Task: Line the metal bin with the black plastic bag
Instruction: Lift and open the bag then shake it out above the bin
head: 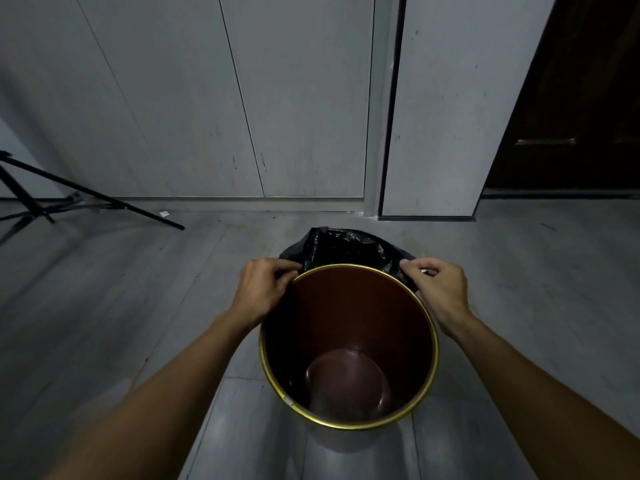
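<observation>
A round metal bin (428,336) with a gold rim and a dark reddish-brown inside stands on the floor below me; its bottom is bare. A crumpled black plastic bag (346,249) lies bunched just beyond the bin's far rim. My left hand (265,289) pinches the bag's edge at the far-left side of the rim. My right hand (438,287) pinches the bag's edge at the far-right side of the rim. The lower part of the bag is hidden behind the bin.
Grey floor tiles surround the bin. A black tripod (41,199) spreads its legs at the left. Grey wall panels (207,98) stand behind, and a dark wooden door (581,98) is at the far right. A small white scrap (163,213) lies by the skirting.
</observation>
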The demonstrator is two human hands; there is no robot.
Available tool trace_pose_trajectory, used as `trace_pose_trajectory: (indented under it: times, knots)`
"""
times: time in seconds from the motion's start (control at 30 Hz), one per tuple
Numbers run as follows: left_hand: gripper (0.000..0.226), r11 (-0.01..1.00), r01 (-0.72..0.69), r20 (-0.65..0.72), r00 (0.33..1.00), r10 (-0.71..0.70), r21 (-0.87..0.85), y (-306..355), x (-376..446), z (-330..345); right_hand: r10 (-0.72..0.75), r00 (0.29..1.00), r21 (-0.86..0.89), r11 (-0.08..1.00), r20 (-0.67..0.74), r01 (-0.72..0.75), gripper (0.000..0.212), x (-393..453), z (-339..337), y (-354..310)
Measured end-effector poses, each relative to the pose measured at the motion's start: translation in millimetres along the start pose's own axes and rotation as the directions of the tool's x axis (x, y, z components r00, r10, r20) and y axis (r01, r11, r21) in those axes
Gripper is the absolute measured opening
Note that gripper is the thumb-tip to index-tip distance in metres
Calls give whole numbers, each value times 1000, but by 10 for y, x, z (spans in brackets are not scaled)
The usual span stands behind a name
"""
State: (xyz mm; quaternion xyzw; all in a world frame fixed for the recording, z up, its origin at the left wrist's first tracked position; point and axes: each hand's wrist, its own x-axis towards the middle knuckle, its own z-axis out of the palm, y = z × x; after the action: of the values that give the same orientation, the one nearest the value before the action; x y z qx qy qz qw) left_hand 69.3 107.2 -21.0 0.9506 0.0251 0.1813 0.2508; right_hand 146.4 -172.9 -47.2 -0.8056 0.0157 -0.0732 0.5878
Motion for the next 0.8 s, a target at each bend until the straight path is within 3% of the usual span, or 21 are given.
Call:
trace_pose_trajectory:
  times: [0.03, 0.13, 0.23, 0.3, 0.37, 0.47, 0.53, 0.67, 0.8]
  knots:
    - [25, 999, 5, -18, 1000, -6, -40, 29, -8, -1, 33, 999, 34, 999, -1, -33, 15, -9, 1, -18]
    - [58, 987, 38, -39, 998, -45, -158, 121, 1, -18, 114, 993, 55, 992, 34, -115, 51, -8, -21, -97]
    - [84, 940, 108, -38, 991, -127, -324, 186, 20, -67, 116, 986, -28, 993, 122, -113, 88, 5, -45, -203]
    - [93, 887, 176, 2, 981, -194, -426, 188, 17, -98, 93, 982, -126, 989, 162, -73, 101, 5, -44, -277]
    - [94, 848, 237, 32, 967, -253, -474, 171, 3, -137, 65, 976, -187, 982, 208, -25, 98, -6, -53, -354]
    - [100, 811, 342, 108, 937, -333, -474, 91, -17, -183, 40, 967, -247, 969, 253, 24, 56, -40, -73, -438]
    - [95, 857, 358, 153, 934, -324, -372, 65, -53, -205, 23, 968, -283, 958, 252, 51, 46, -75, -84, -468]
    - [42, 991, 110, 147, 984, -98, -77, 57, -132, -282, -117, 945, -382, 894, 306, 234, 50, -130, -40, -556]
    - [29, 988, -135, 139, 983, 123, 77, 11, -188, -314, -208, 915, -311, 895, 345, 321, 79, -229, 67, -751]
